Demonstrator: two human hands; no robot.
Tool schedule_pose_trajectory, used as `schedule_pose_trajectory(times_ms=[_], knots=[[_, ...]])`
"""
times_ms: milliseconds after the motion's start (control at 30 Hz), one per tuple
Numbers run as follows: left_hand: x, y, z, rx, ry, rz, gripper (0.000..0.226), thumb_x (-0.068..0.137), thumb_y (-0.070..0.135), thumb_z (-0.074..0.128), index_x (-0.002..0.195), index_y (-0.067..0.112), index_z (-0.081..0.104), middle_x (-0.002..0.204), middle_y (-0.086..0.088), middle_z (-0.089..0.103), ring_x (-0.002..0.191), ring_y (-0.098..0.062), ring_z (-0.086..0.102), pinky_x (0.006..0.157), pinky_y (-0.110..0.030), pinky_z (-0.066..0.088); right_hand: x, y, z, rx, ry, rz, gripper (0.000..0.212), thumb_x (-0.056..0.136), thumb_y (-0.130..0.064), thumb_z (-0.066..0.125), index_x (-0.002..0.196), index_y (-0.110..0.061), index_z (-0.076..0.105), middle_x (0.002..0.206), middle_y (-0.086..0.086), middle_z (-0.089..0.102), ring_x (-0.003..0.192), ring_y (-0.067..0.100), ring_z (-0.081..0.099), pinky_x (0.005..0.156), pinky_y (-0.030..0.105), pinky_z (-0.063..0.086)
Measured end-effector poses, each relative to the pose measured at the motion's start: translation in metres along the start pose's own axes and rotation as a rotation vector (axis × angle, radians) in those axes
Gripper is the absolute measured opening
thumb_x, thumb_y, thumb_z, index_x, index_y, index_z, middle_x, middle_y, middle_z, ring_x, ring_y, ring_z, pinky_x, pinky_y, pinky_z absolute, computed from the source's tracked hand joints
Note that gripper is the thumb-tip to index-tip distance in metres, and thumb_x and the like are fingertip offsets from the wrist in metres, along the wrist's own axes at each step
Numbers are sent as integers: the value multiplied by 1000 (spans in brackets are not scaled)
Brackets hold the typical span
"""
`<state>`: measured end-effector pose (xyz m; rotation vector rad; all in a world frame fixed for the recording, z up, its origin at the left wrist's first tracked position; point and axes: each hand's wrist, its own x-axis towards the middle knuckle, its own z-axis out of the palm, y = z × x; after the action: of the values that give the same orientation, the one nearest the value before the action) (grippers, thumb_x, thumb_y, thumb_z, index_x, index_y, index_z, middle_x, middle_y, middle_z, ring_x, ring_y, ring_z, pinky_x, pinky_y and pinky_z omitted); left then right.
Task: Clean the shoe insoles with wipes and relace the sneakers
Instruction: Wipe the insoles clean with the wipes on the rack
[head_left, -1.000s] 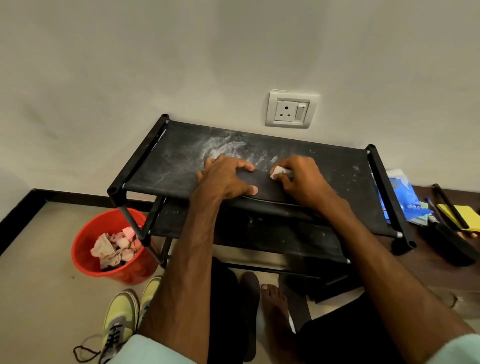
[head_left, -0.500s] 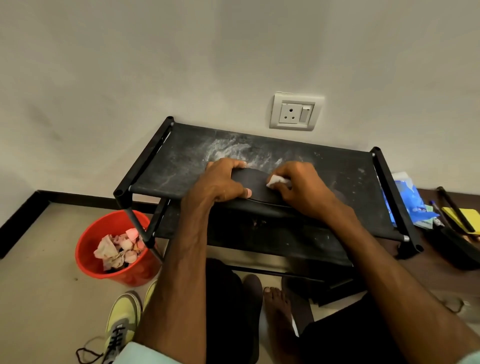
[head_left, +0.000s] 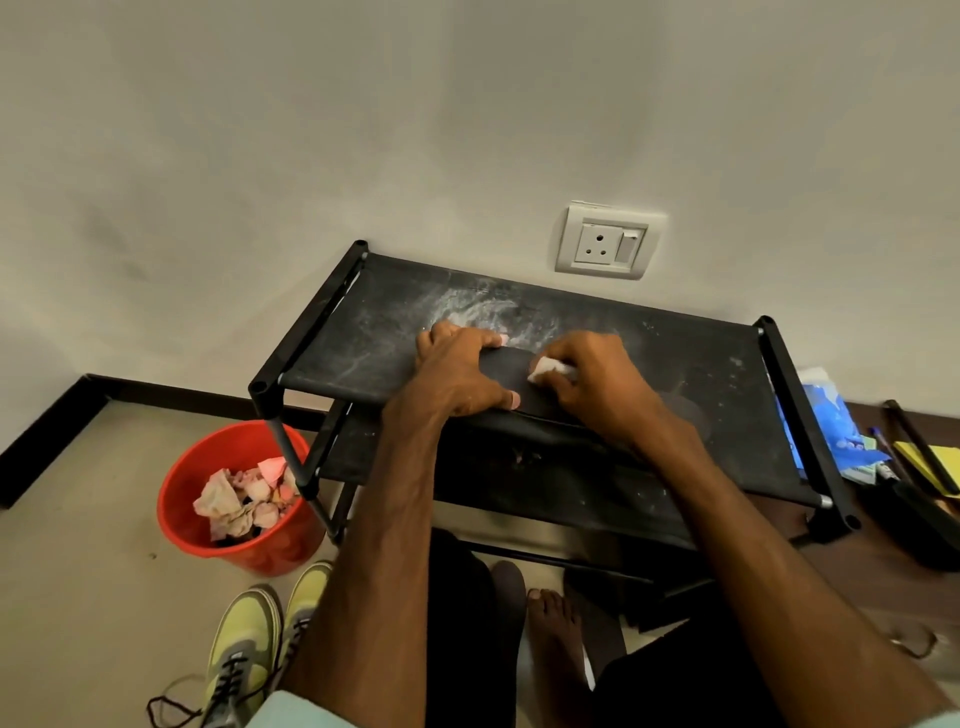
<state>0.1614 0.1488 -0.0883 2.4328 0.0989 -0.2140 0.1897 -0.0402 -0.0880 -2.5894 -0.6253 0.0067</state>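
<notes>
One insole (head_left: 506, 370), black, lies flat on the top shelf of one black rack (head_left: 363, 338), near its front edge. The left hand (head_left: 462, 371) grips the insole across its width, thumb on the near edge and fingers curled over the far edge. The right hand (head_left: 597, 384) pinches one white wipe (head_left: 548, 370) and presses it onto the insole just beside the left hand. White dust marks the shelf behind both hands.

Two yellow-green sneakers (head_left: 241, 649) stand side by side on the floor at lower left, with a loose black lace (head_left: 171, 712) trailing from the nearer one. One red bucket (head_left: 187, 499) beside the rack holds several crumpled wipes. One blue packet (head_left: 831, 421) lies right of the rack. One wall socket (head_left: 605, 241) sits above the rack.
</notes>
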Motion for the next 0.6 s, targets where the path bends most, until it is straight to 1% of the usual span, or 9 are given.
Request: schedule_pose_trajectory(times_ms=[100, 133, 200, 267, 300, 367, 467, 533, 600], knots=[[1, -7, -2, -8, -20, 19, 85, 72, 44, 87, 147, 37, 48, 153, -4, 35, 142, -29, 21, 116, -42, 25, -13, -14, 3, -29, -70, -124, 6, 87, -11, 72, 90, -12, 77, 85, 5, 73, 75, 18, 67, 71, 40, 57], [0, -9, -2, -30, -25, 24, 84, 73, 42, 86, 147, 38, 47, 154, -3, 35, 143, -29, 20, 117, -41, 25, -10, -12, 1, -25, -73, -116, 6, 87, -12, 74, 90, -13, 78, 85, 4, 74, 75, 16, 67, 72, 37, 57], [-1, -13, -3, -82, -28, 33, 80, 77, 37, 84, 148, 37, 47, 153, 0, 36, 145, -26, 21, 118, -40, 25, 2, -2, -4, 13, -33, -30, 8, 87, -15, 75, 92, -17, 81, 88, 2, 76, 79, 12, 68, 76, 32, 57], [1, -17, -4, -120, -25, 18, 81, 77, 34, 85, 148, 31, 47, 151, 2, 41, 143, -25, 28, 118, -40, 31, 14, 9, -7, 21, 37, 68, 11, 87, -15, 73, 94, -18, 82, 92, 2, 78, 85, 14, 70, 82, 36, 58], [2, -19, -4, -135, -22, 7, 85, 74, 34, 87, 149, 27, 46, 150, 2, 43, 142, -24, 33, 117, -42, 35, 16, 10, -8, 17, 43, 91, 13, 87, -14, 72, 94, -18, 82, 93, 2, 78, 86, 16, 70, 83, 37, 58], [3, -22, -4, -172, -15, -11, 98, 68, 35, 90, 152, 24, 41, 150, 3, 45, 141, -24, 38, 114, -44, 39, 12, 2, -6, 10, -28, 53, 13, 87, -13, 73, 96, -19, 82, 93, 0, 78, 86, 13, 70, 83, 36, 59], [5, -23, -3, -190, -11, -3, 106, 66, 30, 93, 155, 19, 36, 151, 3, 46, 142, -23, 38, 114, -45, 41, -5, -19, -4, 27, -169, -107, 14, 87, -16, 78, 99, -22, 81, 94, -3, 77, 83, 7, 69, 79, 31, 60], [7, -24, -2, -188, -11, 8, 105, 67, 29, 93, 155, 19, 35, 151, 2, 46, 142, -23, 38, 114, -45, 40, -3, -18, -4, 21, -166, -112, 14, 85, -20, 80, 98, -25, 81, 93, -5, 77, 83, 7, 69, 79, 33, 60], [9, -25, -1, -193, -9, 14, 102, 68, 30, 92, 153, 21, 38, 151, 3, 46, 142, -22, 37, 115, -45, 39, 9, -5, -3, 14, -96, -28, 13, 83, -25, 81, 95, -29, 81, 91, -10, 76, 83, 6, 69, 79, 37, 61]])
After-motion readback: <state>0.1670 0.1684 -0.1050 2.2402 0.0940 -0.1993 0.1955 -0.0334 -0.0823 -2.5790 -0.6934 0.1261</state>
